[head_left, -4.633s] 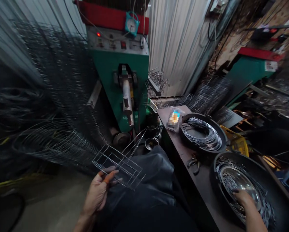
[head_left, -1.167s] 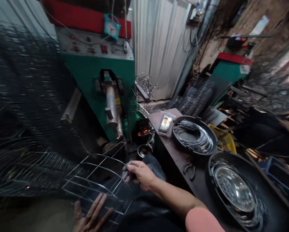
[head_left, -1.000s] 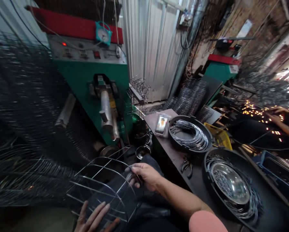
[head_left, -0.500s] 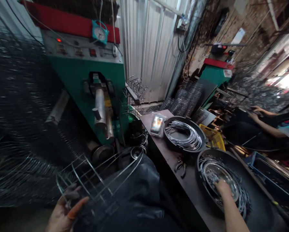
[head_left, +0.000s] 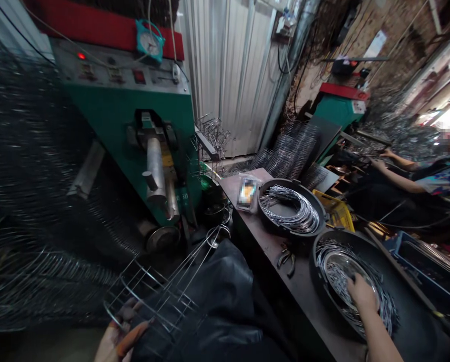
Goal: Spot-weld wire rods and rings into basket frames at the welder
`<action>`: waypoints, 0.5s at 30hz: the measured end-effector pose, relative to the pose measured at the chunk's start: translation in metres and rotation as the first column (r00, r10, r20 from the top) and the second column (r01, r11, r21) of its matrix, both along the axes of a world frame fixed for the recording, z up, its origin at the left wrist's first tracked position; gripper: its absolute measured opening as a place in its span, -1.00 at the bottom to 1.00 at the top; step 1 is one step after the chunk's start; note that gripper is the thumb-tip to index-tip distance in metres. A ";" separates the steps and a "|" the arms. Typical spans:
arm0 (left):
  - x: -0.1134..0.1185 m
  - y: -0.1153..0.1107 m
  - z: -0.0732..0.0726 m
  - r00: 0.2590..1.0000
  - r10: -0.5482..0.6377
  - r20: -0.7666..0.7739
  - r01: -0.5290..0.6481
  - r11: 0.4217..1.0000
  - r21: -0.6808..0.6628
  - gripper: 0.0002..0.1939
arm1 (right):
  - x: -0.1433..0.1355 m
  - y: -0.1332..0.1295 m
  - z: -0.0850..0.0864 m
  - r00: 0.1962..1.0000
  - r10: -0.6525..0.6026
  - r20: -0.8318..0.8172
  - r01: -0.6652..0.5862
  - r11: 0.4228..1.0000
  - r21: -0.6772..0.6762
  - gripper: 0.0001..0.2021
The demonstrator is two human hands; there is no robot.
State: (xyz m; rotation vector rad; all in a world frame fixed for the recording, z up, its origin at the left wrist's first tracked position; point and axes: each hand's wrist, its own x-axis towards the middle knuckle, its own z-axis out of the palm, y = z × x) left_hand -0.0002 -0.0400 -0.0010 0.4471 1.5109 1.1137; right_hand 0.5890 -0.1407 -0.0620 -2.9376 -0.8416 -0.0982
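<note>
My left hand [head_left: 127, 329], with grey and orange coverings on its fingers, is closed on the near end of a wire rack [head_left: 149, 289]. The rack's bars cross in a grid, and long wires run from it towards a ring at the far end, over the dark apron [head_left: 221, 291] on my lap. At the right, my right hand [head_left: 362, 294] reaches into a shiny metal bowl [head_left: 375, 301] of small wire pieces. Its fingers are bent together, and their tips are hidden among the pieces. The bowl sits in a black round tray [head_left: 413, 322] with bent wires around it.
A green machine [head_left: 123, 115] with a metal arm [head_left: 155, 166] stands ahead. Pliers [head_left: 286, 260], a phone [head_left: 246, 193] and a second black tray [head_left: 319, 201] of wire rings lie on the bench [head_left: 262, 236]. Stacked wirework is at left; a co-worker [head_left: 436, 176] sits at right.
My left hand and the rack have shifted right and slightly down in view, and the rack is turned somewhat. My right hand stays in the bowl. The view has shifted slightly.
</note>
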 end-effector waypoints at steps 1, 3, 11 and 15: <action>0.001 0.003 0.001 1.000 0.001 -0.003 -0.001 1.000 -0.005 -0.36 | -0.013 0.010 0.010 0.998 0.057 -0.022 -0.056 0.997 0.047 -0.74; 0.004 0.009 0.000 1.000 0.022 0.005 -0.022 1.000 0.007 -0.33 | -0.051 0.039 0.030 0.964 0.242 -0.113 -0.222 0.962 0.159 -0.71; 0.004 0.001 -0.018 0.994 0.071 0.081 -0.085 0.981 0.177 -0.56 | -0.278 0.178 0.057 0.193 0.905 -0.379 -0.686 0.400 0.608 -0.82; 0.003 -0.008 -0.018 0.988 0.110 0.112 -0.130 0.972 0.195 -0.54 | -0.345 0.209 0.056 -0.031 0.893 -0.448 -0.614 0.337 0.714 -0.88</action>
